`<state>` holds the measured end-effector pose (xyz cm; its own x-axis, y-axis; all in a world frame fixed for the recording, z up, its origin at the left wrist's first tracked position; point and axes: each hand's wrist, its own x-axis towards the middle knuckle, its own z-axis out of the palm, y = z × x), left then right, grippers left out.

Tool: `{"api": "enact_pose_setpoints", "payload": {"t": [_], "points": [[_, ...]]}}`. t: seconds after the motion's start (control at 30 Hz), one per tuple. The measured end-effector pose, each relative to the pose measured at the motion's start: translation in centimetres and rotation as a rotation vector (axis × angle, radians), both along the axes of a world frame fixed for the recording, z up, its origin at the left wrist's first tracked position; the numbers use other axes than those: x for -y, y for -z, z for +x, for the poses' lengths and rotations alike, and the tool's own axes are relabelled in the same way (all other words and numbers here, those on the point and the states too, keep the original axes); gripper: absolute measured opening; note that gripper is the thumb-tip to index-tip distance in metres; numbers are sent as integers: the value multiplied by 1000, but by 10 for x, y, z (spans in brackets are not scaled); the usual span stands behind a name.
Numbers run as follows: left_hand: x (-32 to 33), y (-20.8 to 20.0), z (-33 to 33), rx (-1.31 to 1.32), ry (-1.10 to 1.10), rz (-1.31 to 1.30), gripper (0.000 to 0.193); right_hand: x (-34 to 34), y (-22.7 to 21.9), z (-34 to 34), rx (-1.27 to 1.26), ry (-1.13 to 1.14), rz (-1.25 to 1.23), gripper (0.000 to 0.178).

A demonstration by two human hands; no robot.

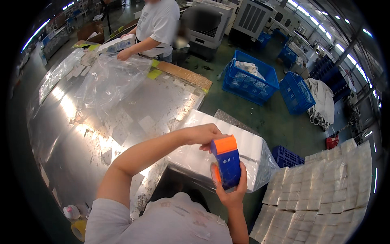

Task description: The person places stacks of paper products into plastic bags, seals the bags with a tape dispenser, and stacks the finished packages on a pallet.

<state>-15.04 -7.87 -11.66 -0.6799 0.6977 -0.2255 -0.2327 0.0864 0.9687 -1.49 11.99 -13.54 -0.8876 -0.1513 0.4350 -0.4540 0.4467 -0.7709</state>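
A blue and orange packing tape dispenser [230, 171] is tilted upward in front of me. My right hand [233, 194] wraps around its lower blue body. At its orange upper end is my left hand [208, 135], the fingers bent and pressed together against the left edge; what they pinch is too small to make out. Beneath both hands lies a long bundle of white packs [248, 147] in clear plastic wrap, resting at the right edge of the metal table [134, 118]. Loose film bunches at the bundle's right end.
Across the table a person [156, 28] handles a white pack and a clear plastic bag [115, 79]. Blue crates [250, 87] stand on the floor beyond. Stacked white wrapped packs [317, 191] rise at the right. A bottle [72, 212] sits at lower left.
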Motion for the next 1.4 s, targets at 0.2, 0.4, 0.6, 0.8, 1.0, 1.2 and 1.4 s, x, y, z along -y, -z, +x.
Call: {"api": "enact_pose_setpoints", "payload": {"t": [0.2,0.4,0.6,0.8,1.0,1.2,1.4], "points": [[-12,35,-4,-120,55,-101,41,13,5,21,39,157,192,70],[-36,56,-18,-415,-51,-65,40,18,-13,29,148,260,254,68],[-37,29,-54,-158,-83,-135,39,5,-21,21,-11,337,378,64],[-49,29,-158,-266,-9,-157,35,-50,-1,68,27,467,380,63],[-117,81,-212,-634,-51,-383,34,-36,10,18,55,597,404,59],[-135,138,-234,-480,24,-511,38,-48,20,11,237,588,457,55],[-134,143,-226,-230,-63,-474,34,-54,23,9,265,601,409,55]]}}
